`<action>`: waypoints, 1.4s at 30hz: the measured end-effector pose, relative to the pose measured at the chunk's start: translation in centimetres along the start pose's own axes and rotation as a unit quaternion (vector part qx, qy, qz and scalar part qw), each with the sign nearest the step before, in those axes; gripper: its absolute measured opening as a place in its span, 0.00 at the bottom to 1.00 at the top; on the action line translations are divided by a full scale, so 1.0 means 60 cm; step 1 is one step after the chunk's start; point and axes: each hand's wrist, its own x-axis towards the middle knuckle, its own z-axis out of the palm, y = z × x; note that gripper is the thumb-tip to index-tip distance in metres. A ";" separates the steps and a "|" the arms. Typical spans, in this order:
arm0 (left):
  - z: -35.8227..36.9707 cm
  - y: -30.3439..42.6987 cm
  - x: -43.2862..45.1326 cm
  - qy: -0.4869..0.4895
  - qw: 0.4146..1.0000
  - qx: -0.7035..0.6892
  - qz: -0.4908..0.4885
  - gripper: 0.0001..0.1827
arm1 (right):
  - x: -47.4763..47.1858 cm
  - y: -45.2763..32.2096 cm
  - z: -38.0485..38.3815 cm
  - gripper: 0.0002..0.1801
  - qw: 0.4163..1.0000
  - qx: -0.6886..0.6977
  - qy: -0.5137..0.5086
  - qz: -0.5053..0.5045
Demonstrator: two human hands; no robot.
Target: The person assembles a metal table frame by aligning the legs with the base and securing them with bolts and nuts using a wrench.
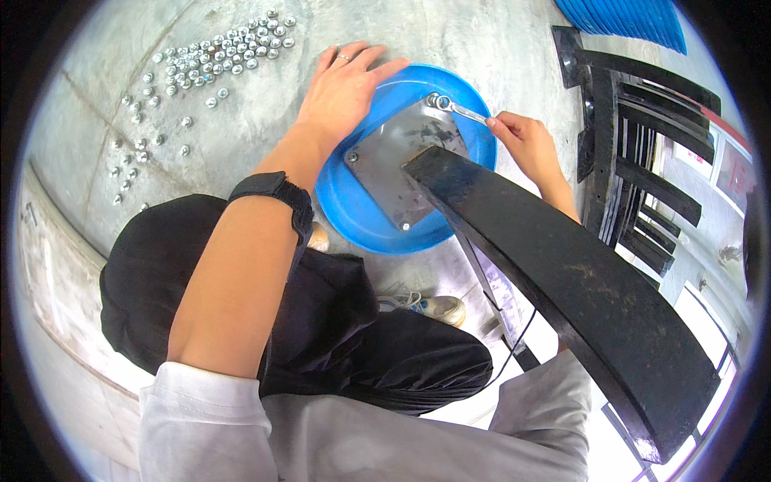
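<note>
My left hand [348,85] lies with spread fingers on the rim of a round blue base [340,205]. Bolted onto the base is a square metal plate [385,172], from which a black rectangular post [542,253] rises toward the camera. My right hand [529,143] grips a combination wrench [471,114] by its outer end. The wrench's ring end is at the fastener [431,99] on the plate's top corner; whether it is seated there, I cannot tell. Other fasteners show at the left corner [352,158] and the bottom corner [406,226]. The post hides part of the plate.
Many loose flange nuts [232,51] are scattered over the concrete floor [337,24] at the upper left. Black metal posts with plates [602,150] are piled on the right. A stack of blue round bases [626,21] stands at the upper right. My shoe [446,309] is close below the base.
</note>
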 end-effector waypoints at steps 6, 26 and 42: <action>0.000 0.003 0.002 0.000 1.000 0.001 0.006 0.26 | 0.047 0.014 -0.028 0.18 0.991 -0.104 0.014 -0.083; -0.007 -0.001 0.001 -0.005 1.000 0.016 0.011 0.26 | 0.063 0.022 0.009 0.25 0.995 -0.037 -0.071 0.062; 0.002 0.004 0.002 0.005 1.000 -0.010 -0.004 0.26 | -0.074 -0.013 0.018 0.17 0.881 0.457 -0.025 0.119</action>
